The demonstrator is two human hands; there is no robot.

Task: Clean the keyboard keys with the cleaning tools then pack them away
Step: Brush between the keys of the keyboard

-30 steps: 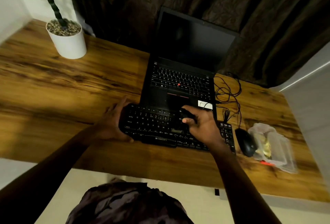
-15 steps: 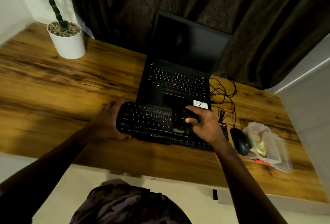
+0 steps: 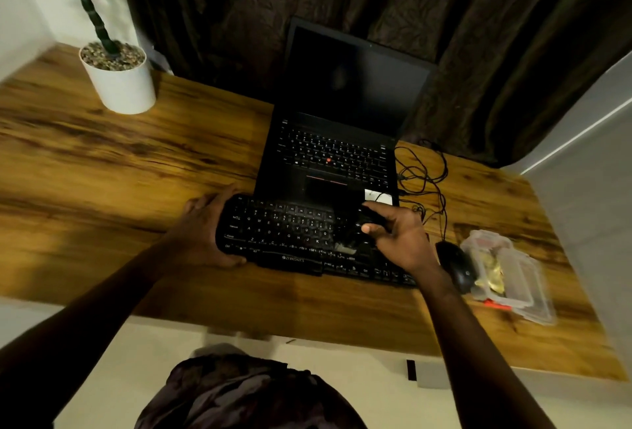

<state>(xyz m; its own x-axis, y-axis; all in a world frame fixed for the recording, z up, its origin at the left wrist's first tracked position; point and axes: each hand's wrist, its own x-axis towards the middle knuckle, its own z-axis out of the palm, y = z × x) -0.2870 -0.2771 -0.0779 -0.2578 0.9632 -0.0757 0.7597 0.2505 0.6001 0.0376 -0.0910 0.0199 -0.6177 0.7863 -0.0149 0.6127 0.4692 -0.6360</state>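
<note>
A black keyboard (image 3: 284, 233) lies across the front of the wooden desk (image 3: 119, 168). My left hand (image 3: 205, 226) grips its left end. My right hand (image 3: 400, 237) hovers over the keys at the right of the middle, fingers pinched on a small dark cleaning brush (image 3: 362, 226) whose pale bristle end touches the keys near the bottom rows. A clear plastic case (image 3: 513, 274) with yellowish contents and a red item beside it sits at the far right.
An open black laptop (image 3: 338, 141) stands just behind the keyboard. Tangled black cables (image 3: 424, 175) and a black mouse (image 3: 456, 266) lie to the right. A white plant pot (image 3: 119, 86) stands at the back left. Dark curtains hang behind.
My right hand has shifted slightly along the keys with the brush. The left hand keeps its grip on the keyboard's end. The head view has moved a little.
</note>
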